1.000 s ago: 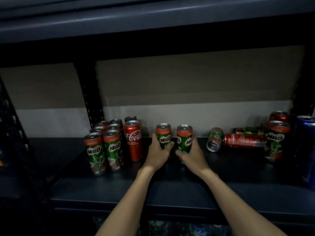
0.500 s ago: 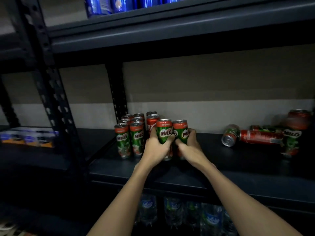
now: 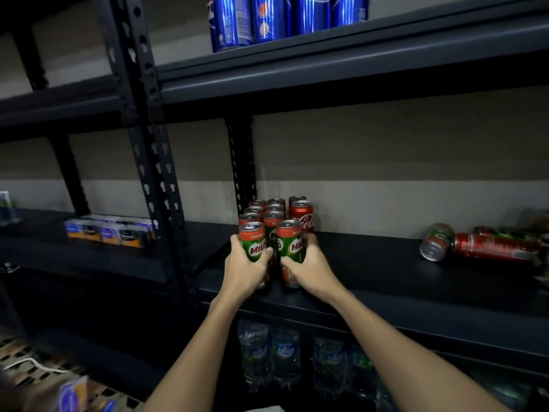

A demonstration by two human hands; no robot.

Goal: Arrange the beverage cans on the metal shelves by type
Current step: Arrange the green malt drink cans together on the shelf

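My left hand (image 3: 244, 270) grips an upright green Milo can (image 3: 253, 242) and my right hand (image 3: 309, 267) grips a second Milo can (image 3: 291, 242) beside it. Both cans stand at the front of a block of several upright Milo cans (image 3: 269, 211) at the left end of the dark metal shelf (image 3: 371, 269). A red Coca-Cola can (image 3: 303, 215) stands upright at the block's right rear. Far right, a Milo can (image 3: 436, 242) and a red can (image 3: 496, 246) lie on their sides.
Blue Pepsi cans (image 3: 267, 19) stand on the shelf above. Water bottles (image 3: 285, 358) fill the shelf below. A perforated upright post (image 3: 154, 162) divides this bay from the left one, where a row of small cartons (image 3: 107, 231) sits.
Both hands have slid the two Milo cans leftwards along the shelf, past the Coca-Cola can, up against the front of the Milo block. The view has swung left and up.
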